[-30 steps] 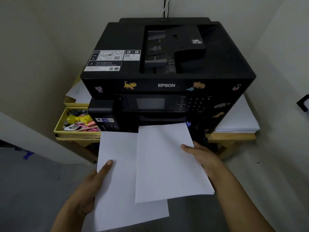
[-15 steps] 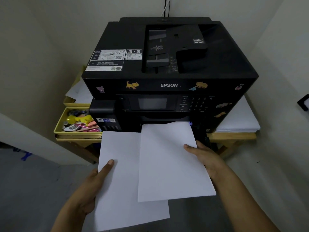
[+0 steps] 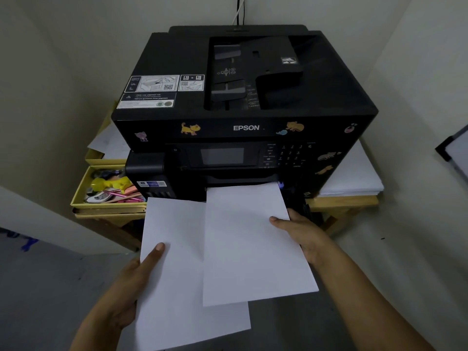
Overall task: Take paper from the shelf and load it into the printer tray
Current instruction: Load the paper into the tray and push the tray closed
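A black Epson printer (image 3: 243,102) with animal stickers stands on a wooden table. My right hand (image 3: 301,234) grips a white sheet (image 3: 250,244) by its right edge, and the sheet's far edge reaches the dark front slot (image 3: 243,179) under the control panel. My left hand (image 3: 131,285) holds a second white sheet (image 3: 174,274) lower and to the left, thumb on top. The right sheet overlaps the left one. The tray itself is hidden behind the paper.
A stack of white paper (image 3: 354,173) lies on the wooden table (image 3: 342,201) right of the printer. Yellow trays (image 3: 101,206) with pens and small items sit at the left, loose paper above them. Walls close in on both sides; grey floor below.
The right sheet has slid slightly forward toward the printer's front slot. My left hand and its sheet have barely moved.
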Demonstrator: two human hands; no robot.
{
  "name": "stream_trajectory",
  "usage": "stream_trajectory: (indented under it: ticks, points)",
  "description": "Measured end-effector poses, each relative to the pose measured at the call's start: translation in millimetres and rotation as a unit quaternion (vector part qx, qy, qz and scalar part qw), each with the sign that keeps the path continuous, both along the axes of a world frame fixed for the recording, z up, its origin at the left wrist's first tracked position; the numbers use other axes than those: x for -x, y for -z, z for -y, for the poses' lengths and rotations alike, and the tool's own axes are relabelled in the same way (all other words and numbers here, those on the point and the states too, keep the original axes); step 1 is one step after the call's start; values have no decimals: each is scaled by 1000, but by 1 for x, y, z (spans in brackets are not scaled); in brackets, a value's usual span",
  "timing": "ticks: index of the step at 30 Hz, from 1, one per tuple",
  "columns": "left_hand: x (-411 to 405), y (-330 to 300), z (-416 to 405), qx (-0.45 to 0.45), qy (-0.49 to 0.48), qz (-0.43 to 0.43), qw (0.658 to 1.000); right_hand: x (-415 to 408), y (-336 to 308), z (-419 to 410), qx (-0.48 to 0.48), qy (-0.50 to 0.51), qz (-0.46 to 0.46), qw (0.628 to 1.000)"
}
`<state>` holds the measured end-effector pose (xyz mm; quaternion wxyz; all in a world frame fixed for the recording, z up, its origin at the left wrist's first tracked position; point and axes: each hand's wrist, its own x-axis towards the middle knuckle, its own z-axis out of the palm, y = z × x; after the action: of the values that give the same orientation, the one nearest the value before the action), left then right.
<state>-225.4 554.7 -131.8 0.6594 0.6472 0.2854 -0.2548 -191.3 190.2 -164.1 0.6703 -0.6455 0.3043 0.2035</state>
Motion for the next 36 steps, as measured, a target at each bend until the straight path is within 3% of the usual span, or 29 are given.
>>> stream_trajectory:
  ticks: [5, 10, 20, 28, 36]
  points:
    - [1, -2, -2, -8, -2, 5, 1000, 7, 9, 2, 0, 14, 18, 1000]
    - [-1, -3, -5, -6, 12, 8, 1000, 1, 4, 0, 24, 0, -20, 1000]
    - [1, -8, -5, -12, 4, -11, 1000, -3, 3, 9, -49, 40, -48, 997]
    - [3, -15, -9, -2, 14, -21, 1000, 12, 13, 8, 7, 28, -31, 999]
    - [-3, -18, -17, -9, 29, -4, 1000, -2, 15, -1, 5, 55, -14, 998]
